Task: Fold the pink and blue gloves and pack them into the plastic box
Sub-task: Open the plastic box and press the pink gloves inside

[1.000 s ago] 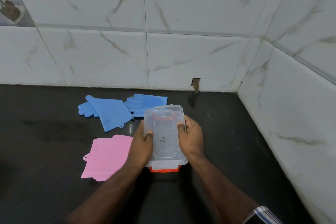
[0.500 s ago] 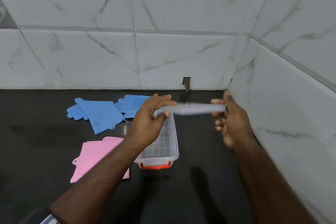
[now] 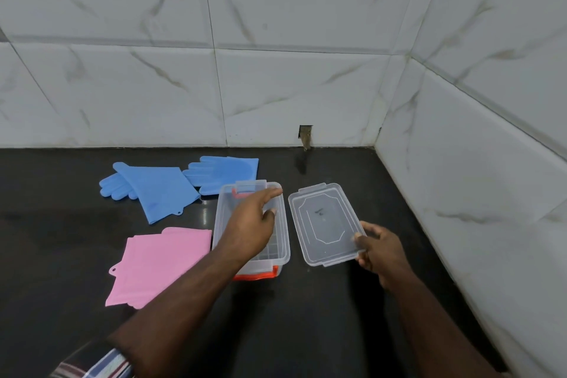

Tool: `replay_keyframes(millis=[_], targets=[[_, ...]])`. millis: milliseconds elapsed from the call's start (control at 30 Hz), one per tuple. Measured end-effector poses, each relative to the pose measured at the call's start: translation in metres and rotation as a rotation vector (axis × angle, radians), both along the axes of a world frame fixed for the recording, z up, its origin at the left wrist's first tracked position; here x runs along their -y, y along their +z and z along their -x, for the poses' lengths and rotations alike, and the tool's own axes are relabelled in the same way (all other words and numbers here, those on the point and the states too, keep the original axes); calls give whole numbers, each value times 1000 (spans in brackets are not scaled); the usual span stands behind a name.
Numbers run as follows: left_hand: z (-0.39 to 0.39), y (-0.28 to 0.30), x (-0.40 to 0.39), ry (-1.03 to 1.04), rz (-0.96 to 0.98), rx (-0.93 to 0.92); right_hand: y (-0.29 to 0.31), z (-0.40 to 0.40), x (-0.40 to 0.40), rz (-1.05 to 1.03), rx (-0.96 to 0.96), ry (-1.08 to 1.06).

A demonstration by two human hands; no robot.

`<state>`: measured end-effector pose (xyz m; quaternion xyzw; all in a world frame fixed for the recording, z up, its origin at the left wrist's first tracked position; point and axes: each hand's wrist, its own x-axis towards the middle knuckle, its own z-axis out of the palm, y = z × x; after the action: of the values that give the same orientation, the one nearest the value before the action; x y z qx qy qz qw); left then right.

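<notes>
Now the lid [image 3: 325, 224] lies beside the box [image 3: 283, 224], right hand [image 3: 380, 250] pinching it, left hand [image 3: 254, 224] spread.

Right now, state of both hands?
Left hand: open, empty, hovering over the open plastic box.
Right hand: closed on the near corner of the lid, which lies beside the box.

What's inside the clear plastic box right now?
No gloves show inside the plastic box; a grid-patterned floor shows near its front end. The left hand hovers over the middle, hiding part of the interior. The lid lies beside it, under the right hand's fingers.
</notes>
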<state>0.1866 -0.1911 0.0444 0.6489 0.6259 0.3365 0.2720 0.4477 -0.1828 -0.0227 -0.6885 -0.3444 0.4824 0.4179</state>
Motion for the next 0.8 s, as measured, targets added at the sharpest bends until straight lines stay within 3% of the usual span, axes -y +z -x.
replay_keyframes(millis=[100, 167, 267, 500, 667, 733, 800], targets=[[7, -3, 0, 35, 14, 0, -8, -2, -1, -49, 444, 5], [15, -5, -2, 69, 14, -5, -3, 4, 0, -94, 569, 18], [26, -2, 1, 128, -18, 24, 24, 28, 3, -174, 532, 77], [83, 4, 18, 245, -76, 136, 79, 120, 21, -311, 230, 210], [132, -21, 36, 332, -65, 137, 105, 215, 73, -232, -63, 552], [144, -37, 44, 303, -35, 83, 87, 250, 87, -167, -29, 716], [154, -54, 51, 274, 26, 8, 63, 272, 92, -122, 198, 820]])
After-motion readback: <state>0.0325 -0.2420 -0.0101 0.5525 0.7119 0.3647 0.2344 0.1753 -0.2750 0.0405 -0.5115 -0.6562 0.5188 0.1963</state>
